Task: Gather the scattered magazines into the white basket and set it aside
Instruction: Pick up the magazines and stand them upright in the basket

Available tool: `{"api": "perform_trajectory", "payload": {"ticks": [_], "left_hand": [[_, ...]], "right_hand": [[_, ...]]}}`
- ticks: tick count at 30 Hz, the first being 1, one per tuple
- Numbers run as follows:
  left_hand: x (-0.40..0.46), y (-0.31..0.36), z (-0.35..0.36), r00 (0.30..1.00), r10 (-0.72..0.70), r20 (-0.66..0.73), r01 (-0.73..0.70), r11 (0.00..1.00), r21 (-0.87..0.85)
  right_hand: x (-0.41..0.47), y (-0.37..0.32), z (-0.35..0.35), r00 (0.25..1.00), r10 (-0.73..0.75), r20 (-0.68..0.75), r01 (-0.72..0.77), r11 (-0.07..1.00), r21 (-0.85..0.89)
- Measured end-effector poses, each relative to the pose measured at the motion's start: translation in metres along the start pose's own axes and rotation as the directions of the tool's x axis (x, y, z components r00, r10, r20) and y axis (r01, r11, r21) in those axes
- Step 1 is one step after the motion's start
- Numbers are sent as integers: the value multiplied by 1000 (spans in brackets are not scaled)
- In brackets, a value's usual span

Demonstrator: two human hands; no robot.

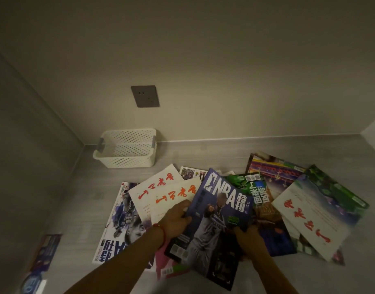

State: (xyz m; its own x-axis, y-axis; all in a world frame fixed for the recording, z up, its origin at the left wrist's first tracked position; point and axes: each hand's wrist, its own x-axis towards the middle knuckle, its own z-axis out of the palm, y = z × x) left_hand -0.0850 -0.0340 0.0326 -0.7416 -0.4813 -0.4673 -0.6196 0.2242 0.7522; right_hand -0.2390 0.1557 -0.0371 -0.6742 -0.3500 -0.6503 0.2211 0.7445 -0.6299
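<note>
A blue NBA magazine (219,211) is lifted at a tilt over the pile, held on both sides. My left hand (175,219) grips its left edge, thumb on the cover. My right hand (247,238) grips its lower right edge. Several magazines lie scattered on the grey floor: two white ones with red script (161,187), a basketball one (123,219) at left, a green one (256,187), a white one with red script (305,217) at right. The white perforated basket (127,161) stands empty in the back left corner, well beyond both hands.
A wall with a dark socket plate (145,96) rises behind the basket. A blue leaflet (42,257) lies on the floor at the lower left. Another colourful magazine (275,166) and a green one (334,187) lie at the back right. Bare floor (203,153) runs between basket and pile.
</note>
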Motion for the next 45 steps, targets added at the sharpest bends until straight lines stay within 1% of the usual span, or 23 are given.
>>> {"api": "perform_trajectory", "payload": {"ticks": [2, 6, 8, 10, 11, 12, 13, 15, 16, 17, 19, 21, 23, 25, 26, 29, 31, 33, 36, 39, 41, 43, 45], "left_hand": [[-15, -7, -26, 998, 36, -45, -40, 995, -92], [-36, -29, -92, 978, 208, -21, -204, 924, -322], [-34, -44, -131, 965, 260, -38, -254, 886, -389], [-30, -64, -172, 956, 279, -85, -288, 855, -432], [-26, -74, -190, 953, 283, -112, -303, 840, -450], [-23, -85, -209, 948, 285, -139, -316, 821, -475], [-22, -95, -228, 944, 285, -168, -331, 803, -495], [-18, -110, -261, 930, 261, -259, -360, 793, -492], [-14, -116, -278, 914, 243, -324, -376, 808, -454], [-9, -118, -295, 890, 226, -397, -386, 835, -391], [5, -116, -329, 838, 209, -505, -388, 878, -280], [22, -108, -359, 782, 214, -586, -385, 904, -185], [38, -98, -383, 726, 185, -662, -373, 915, -152], [53, -91, -397, 720, 110, -685, -337, 919, -207], [62, -90, -402, 733, 58, -678, -302, 921, -248], [86, -89, -408, 762, -90, -641, -217, 898, -383], [96, -92, -407, 772, -147, -618, -161, 896, -414], [103, -97, -407, 783, -173, -598, -118, 901, -416], [112, -103, -407, 807, -197, -557, -93, 889, -449], [119, -105, -406, 831, -191, -522, -84, 885, -457], [124, -104, -403, 844, -192, -501, -79, 879, -470], [128, -101, -402, 855, -209, -475, -81, 851, -519], [131, -96, -400, 864, -235, -446, -76, 814, -576]], "right_hand": [[-9, -14, 13, 996, -68, 55, 61, 991, 119], [-34, -63, 37, 963, -252, 95, 205, 914, 351], [-45, -91, 50, 937, -320, 137, 244, 884, 398], [-53, -119, 68, 910, -372, 182, 279, 877, 392], [-57, -134, 76, 899, -393, 193, 306, 879, 366], [-62, -151, 87, 879, -440, 186, 371, 874, 313], [-66, -169, 98, 847, -509, 151, 475, 854, 212], [-69, -210, 119, 755, -651, 79, 654, 756, -26], [-68, -233, 129, 719, -694, 37, 693, 712, -115], [-68, -256, 137, 684, -730, -4, 718, 674, -177], [-64, -302, 151, 610, -787, -89, 754, 612, -239], [-53, -342, 161, 574, -808, -134, 764, 588, -267], [-40, -374, 168, 562, -814, -149, 769, 580, -267], [-22, -395, 177, 549, -820, -162, 769, 572, -286], [-12, -404, 183, 555, -813, -173, 759, 581, -294], [15, -420, 199, 619, -765, -179, 699, 640, -318], [30, -422, 207, 668, -729, -148, 658, 672, -341], [43, -421, 213, 705, -701, -107, 641, 695, -328], [58, -421, 217, 739, -670, -72, 623, 720, -307], [72, -424, 221, 766, -634, -107, 587, 757, -289], [80, -426, 224, 788, -600, -138, 534, 778, -331], [87, -426, 228, 811, -560, -169, 475, 799, -368], [91, -427, 231, 827, -531, -184, 452, 823, -343]]}}
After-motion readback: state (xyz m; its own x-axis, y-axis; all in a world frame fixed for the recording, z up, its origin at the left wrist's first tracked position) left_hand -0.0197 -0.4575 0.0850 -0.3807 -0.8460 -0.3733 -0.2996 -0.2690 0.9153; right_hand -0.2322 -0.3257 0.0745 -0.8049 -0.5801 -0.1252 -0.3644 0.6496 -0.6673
